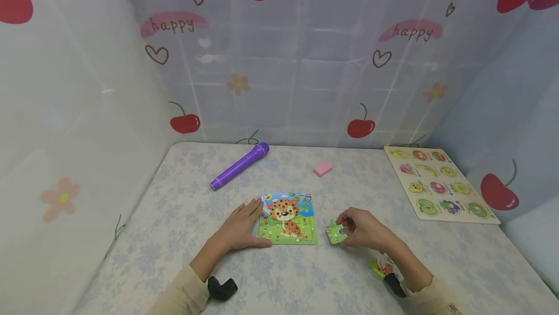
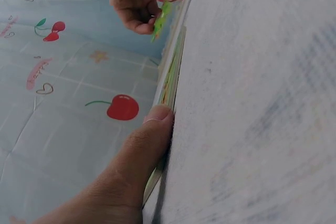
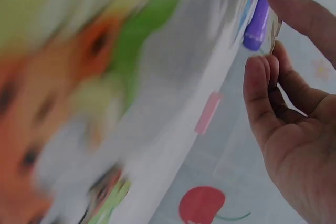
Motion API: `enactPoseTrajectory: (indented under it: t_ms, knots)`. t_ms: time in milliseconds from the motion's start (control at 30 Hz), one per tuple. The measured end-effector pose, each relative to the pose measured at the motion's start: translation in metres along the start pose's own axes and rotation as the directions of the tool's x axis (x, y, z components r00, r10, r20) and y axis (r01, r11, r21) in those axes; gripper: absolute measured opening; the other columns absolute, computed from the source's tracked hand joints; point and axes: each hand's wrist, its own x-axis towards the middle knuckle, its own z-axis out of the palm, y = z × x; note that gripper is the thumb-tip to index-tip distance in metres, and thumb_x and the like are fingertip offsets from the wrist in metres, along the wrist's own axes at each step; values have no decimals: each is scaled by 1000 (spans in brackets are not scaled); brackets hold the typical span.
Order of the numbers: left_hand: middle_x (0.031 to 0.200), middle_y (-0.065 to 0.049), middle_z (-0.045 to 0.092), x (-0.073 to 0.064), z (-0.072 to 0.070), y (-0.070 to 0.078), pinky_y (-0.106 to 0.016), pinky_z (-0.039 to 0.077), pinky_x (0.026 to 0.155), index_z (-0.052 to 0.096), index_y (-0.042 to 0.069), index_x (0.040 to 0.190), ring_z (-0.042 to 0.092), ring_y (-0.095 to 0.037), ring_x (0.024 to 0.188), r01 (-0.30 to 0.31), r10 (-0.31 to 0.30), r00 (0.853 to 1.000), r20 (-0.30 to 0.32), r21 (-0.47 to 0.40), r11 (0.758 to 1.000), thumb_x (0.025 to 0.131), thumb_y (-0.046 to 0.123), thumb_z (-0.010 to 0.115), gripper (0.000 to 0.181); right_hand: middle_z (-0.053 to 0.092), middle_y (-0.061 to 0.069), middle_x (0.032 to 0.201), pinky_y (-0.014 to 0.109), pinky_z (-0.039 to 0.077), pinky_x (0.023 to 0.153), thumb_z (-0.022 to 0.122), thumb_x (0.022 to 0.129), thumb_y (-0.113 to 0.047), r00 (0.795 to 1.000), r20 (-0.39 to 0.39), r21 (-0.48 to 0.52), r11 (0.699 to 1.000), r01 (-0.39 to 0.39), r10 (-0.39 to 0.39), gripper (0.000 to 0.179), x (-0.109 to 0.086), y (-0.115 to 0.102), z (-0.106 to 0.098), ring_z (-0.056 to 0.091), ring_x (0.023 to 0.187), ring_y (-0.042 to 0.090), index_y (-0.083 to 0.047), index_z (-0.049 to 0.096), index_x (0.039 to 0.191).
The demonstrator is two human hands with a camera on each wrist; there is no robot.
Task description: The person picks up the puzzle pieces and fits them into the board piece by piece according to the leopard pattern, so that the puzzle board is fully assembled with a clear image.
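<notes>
A square leopard jigsaw puzzle (image 1: 287, 219) lies flat on the table in the head view. My left hand (image 1: 240, 226) rests at its left side, fingers stretched along the edge and thumb touching near the lower left corner. In the left wrist view that thumb (image 2: 152, 135) lies against the puzzle's edge. My right hand (image 1: 366, 230) pinches a green puzzle piece (image 1: 335, 232) between thumb and fingers, just right of the puzzle and apart from it. Below the right wrist lie loose orange-and-green puzzle pieces (image 1: 379, 270), partly hidden; they look large and blurred in the right wrist view.
Behind the puzzle lie a purple toy microphone (image 1: 239, 167) and a pink eraser-like block (image 1: 323, 169). A wooden board with fruit pictures (image 1: 438, 186) lies at the far right. Printed curtains (image 1: 297, 72) stand along the table's back and sides.
</notes>
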Motion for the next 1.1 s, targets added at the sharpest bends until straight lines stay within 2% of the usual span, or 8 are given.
enactPoseTrajectory:
  t_ms: [233, 500, 867, 1100]
  knots:
    - [164, -9, 14, 0, -1, -1, -49, 17, 124, 17, 6, 156, 15, -25, 153, 0, 0, 1000, -5, 3, 1000, 73, 80, 58, 118, 59, 1, 87, 22, 46, 64, 89, 67, -13, 998, -26, -2, 998, 63, -63, 42, 19, -31, 16, 49, 77, 13, -6, 65, 100]
    - [165, -9, 13, 1, 1, -3, -48, 16, 124, 18, 6, 156, 14, -24, 153, 1, 0, 1000, -3, 17, 1000, 74, 80, 58, 117, 59, 0, 87, 23, 45, 65, 91, 64, -14, 993, -18, -26, 993, 116, -116, 44, 43, -64, 41, 48, 76, 11, -5, 67, 100]
    - [164, -8, 15, 1, 4, 0, -47, 18, 124, 18, 6, 156, 16, -25, 152, -2, 2, 1000, -3, 12, 1000, 74, 79, 59, 117, 62, -1, 85, 24, 47, 63, 91, 64, -20, 992, 18, -31, 992, 121, -121, 44, 61, -87, 64, 51, 73, 10, -4, 68, 98]
    - [165, -8, 14, 0, 1, 0, -47, 16, 124, 16, 7, 156, 14, -24, 153, 6, -6, 1000, 6, 5, 1000, 73, 79, 60, 119, 68, 5, 90, 29, 54, 70, 93, 62, -24, 991, 54, -73, 989, 125, -121, 50, 76, -99, 73, 57, 75, 11, -2, 70, 101]
